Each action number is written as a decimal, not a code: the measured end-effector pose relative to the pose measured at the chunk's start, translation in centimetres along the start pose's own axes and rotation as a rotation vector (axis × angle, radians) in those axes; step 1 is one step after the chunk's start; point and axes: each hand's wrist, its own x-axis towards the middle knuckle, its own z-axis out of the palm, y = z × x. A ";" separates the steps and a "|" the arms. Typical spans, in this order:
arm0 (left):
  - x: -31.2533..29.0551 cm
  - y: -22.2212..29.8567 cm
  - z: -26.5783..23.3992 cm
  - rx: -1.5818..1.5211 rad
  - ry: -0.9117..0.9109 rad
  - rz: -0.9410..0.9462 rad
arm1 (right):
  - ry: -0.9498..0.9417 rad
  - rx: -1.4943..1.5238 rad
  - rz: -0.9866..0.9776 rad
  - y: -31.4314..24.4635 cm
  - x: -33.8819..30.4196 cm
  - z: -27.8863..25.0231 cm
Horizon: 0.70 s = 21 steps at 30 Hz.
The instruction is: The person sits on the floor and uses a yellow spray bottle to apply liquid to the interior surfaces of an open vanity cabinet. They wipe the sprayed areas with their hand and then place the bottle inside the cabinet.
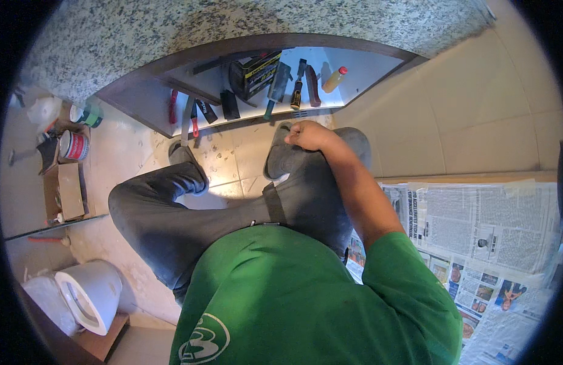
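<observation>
My right hand [309, 135] rests at my right knee, over the dark grey trousers [306, 170]. Its fingers are curled in, and whatever they may hold is hidden. My left hand does not show. Beyond the knee, tools lie on the lit cabinet shelf [327, 55]: a broad blade with a green handle [278, 86], a chisel-like tool with a black and yellow handle [297, 88], a long brown piece [313, 85] and a red-capped bottle [335, 79]. Left of them are a black and yellow box [257, 73], a black block [230, 104] and a red-handled tool [194, 125].
A granite countertop [245, 18] overhangs the cabinet. Newspaper [482, 219] covers a surface at my right, beside a tiled wall [458, 103]. At left stand a toilet [90, 295], an opened cardboard box [69, 191] and a tin [73, 146]. Debris dots the floor [223, 158].
</observation>
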 end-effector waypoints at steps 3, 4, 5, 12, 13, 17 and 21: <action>0.2 0.0 0.4 -0.012 -0.027 0.001 | 0.031 -0.085 -0.003 -0.6 0.0 0.1; 0.3 0.0 0.6 -0.013 -0.033 0.000 | 0.037 -0.071 -0.013 -0.6 -0.2 0.1; 0.4 -0.1 0.6 -0.012 -0.041 -0.001 | 0.046 -0.060 -0.024 -0.5 -0.3 0.0; 0.4 -0.3 0.6 0.004 -0.048 -0.009 | 0.034 -0.117 -0.057 -0.7 0.5 -0.1; 0.4 -0.4 0.3 0.007 -0.061 -0.006 | 0.024 -0.125 -0.051 -0.5 0.7 0.3; 0.4 -0.6 0.1 0.011 -0.052 -0.013 | 0.075 -0.152 -0.078 0.4 0.8 0.8; 0.1 -0.4 -0.4 0.015 -0.032 -0.044 | 0.070 -0.098 -0.031 -0.2 -0.2 0.4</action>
